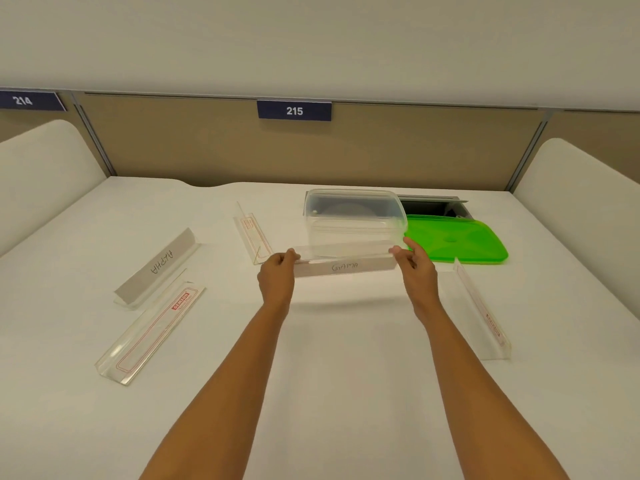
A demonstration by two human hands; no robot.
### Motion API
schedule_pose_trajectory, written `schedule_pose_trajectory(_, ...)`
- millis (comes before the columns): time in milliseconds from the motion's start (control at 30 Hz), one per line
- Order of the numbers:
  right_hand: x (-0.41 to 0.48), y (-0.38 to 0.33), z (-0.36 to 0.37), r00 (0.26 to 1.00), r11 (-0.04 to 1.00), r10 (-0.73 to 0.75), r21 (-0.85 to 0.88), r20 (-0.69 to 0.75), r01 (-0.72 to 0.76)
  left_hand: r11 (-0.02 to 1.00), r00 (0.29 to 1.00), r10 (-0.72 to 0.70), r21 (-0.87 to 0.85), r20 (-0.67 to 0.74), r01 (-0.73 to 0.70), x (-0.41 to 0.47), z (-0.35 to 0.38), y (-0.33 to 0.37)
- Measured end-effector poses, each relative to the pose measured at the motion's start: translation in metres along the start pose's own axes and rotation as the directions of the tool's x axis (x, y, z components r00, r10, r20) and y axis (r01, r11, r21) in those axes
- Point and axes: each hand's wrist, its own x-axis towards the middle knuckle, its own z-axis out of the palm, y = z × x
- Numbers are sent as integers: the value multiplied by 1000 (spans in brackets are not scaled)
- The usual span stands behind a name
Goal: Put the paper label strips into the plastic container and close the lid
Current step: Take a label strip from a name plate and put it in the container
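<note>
A clear acrylic holder with a paper label strip reading "GAMA" (344,266) is lifted above the table, held level. My left hand (277,278) pinches its left end and my right hand (417,268) pinches its right end. Just behind it stands the clear plastic container (353,216), open and without its lid. The green lid (457,242) lies flat on the table to the container's right. Another holder with a strip reading "ALPHA" (161,265) rests at the left.
Three clear acrylic holders with red print lie on the white table (329,358): one front left (150,334), one behind it near the centre (252,235), one at the right (481,311). A cable hatch (433,204) opens behind the lid. White dividers flank the desk.
</note>
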Motion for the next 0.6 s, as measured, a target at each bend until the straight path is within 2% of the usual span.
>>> schedule_pose_trajectory(167, 5, -20, 4, 983, 994, -101, -20, 154, 106, 982, 987, -163, -99, 4, 163, 24, -13, 23)
schedule_pose_trajectory(300, 10, -32, 12, 983, 990, -138, -15, 121, 141, 963, 971, -225, -133, 76, 234, 40, -29, 38)
schedule_pose_trajectory(400, 12, -40, 22, 983, 985, -168, -17, 77, 170, 970, 971, -208, -101, 122, 220, 52, -40, 43)
schedule_pose_trajectory(600, 14, -50, 38, 985, 992, -101, 87, 140, 89, 993, 986, -114, -26, 122, 118, 68, -53, 45)
